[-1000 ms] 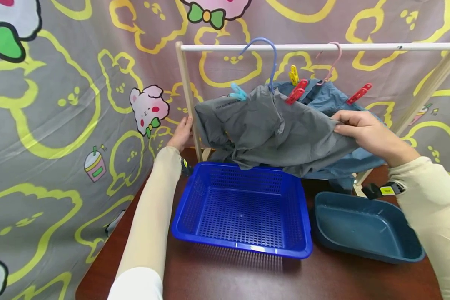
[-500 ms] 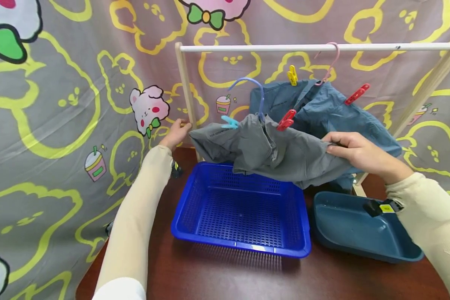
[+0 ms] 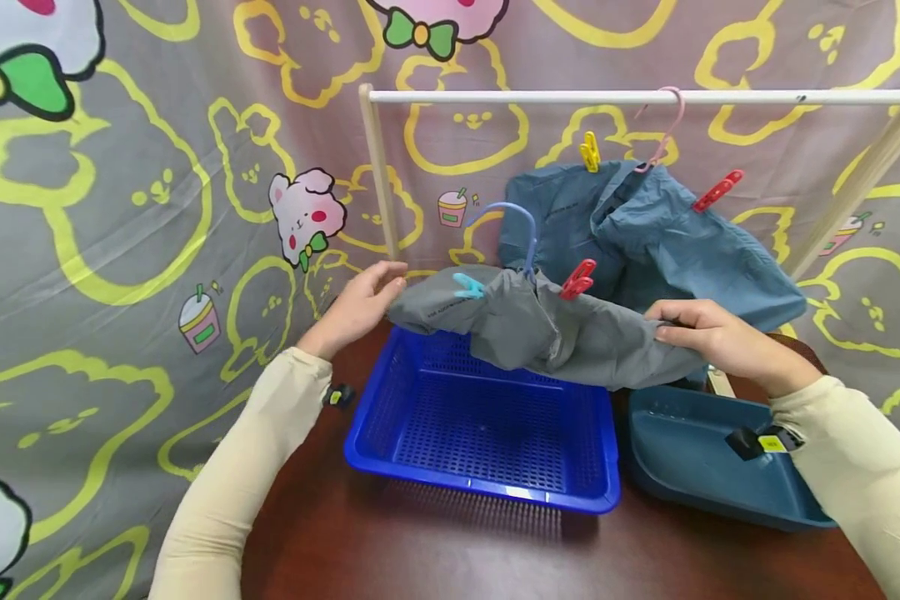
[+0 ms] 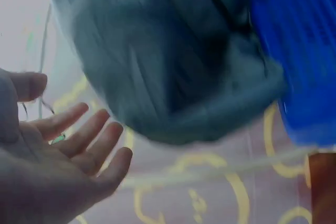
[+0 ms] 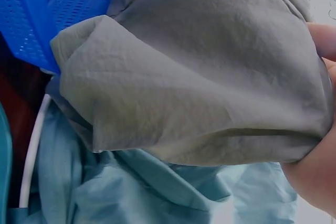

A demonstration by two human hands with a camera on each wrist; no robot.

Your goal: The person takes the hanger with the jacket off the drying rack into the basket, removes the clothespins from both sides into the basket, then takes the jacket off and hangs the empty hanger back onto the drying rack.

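Observation:
A grey garment [image 3: 517,321] on a blue hanger [image 3: 528,237] hangs low over the back of a blue basket [image 3: 483,492], off the rail. A light blue clothespin [image 3: 468,286] and a red clothespin [image 3: 577,279] are on its upper edge. My right hand [image 3: 712,337] pinches the garment's right end, thumb against fingers; in the right wrist view the grey cloth [image 5: 199,87] stretches away from it. My left hand [image 3: 360,304] is beside the left end with fingers spread, apart from the cloth in the left wrist view.
A white rail [image 3: 495,97] on wooden posts spans the back. From it a blue-grey garment [image 3: 660,242] hangs on a pink hanger [image 3: 671,125], with yellow [image 3: 589,152] and red clothespins. A dark teal tub [image 3: 690,450] stands right of the basket on the brown table [image 3: 420,558].
The grey garment and hanger have come down off the rail toward the basket, with my right hand lowering along. My left hand has left the wooden post and moved toward the garment's left end.

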